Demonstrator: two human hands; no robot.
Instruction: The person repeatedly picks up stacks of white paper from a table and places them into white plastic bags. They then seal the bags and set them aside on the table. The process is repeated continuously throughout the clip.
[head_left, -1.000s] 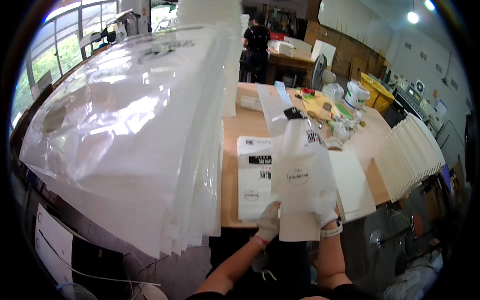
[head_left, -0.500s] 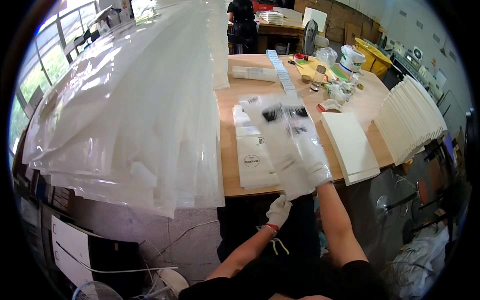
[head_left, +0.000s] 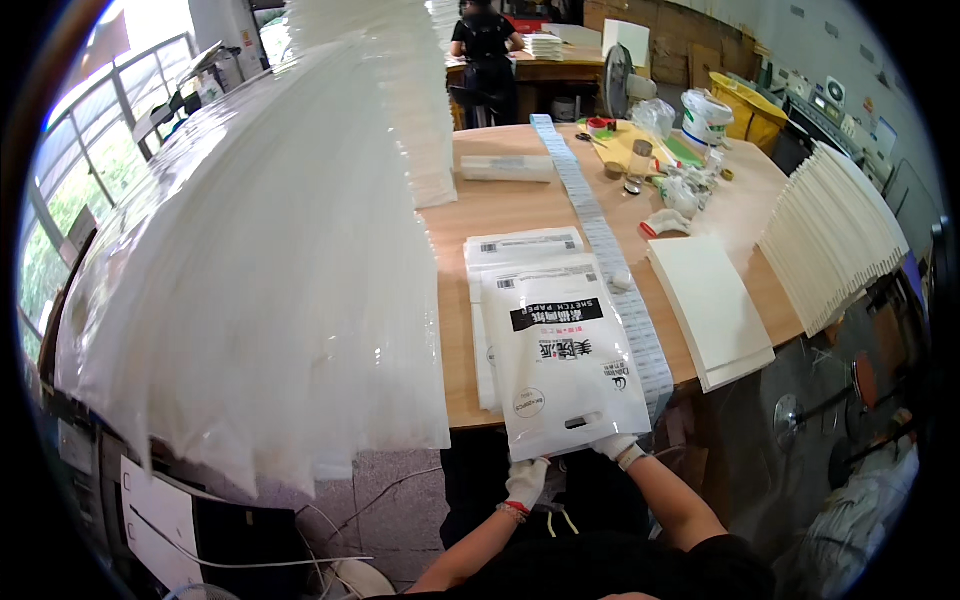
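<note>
Gloved left hand (head_left: pixel 526 484), gloved right hand (head_left: pixel 617 451) higher

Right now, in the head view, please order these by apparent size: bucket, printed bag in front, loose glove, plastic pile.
Largest to smallest:
1. Plastic pile
2. Printed bag
3. Bucket
4. Loose glove

The pile's nearness may exaggerate its size.

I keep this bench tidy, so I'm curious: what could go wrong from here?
The top printed bag reaches past the table's front edge, so it might slip off without support from the left hand or right hand.

The label strip seems partly under that bag; pulling the bag could drag it askew.
</note>
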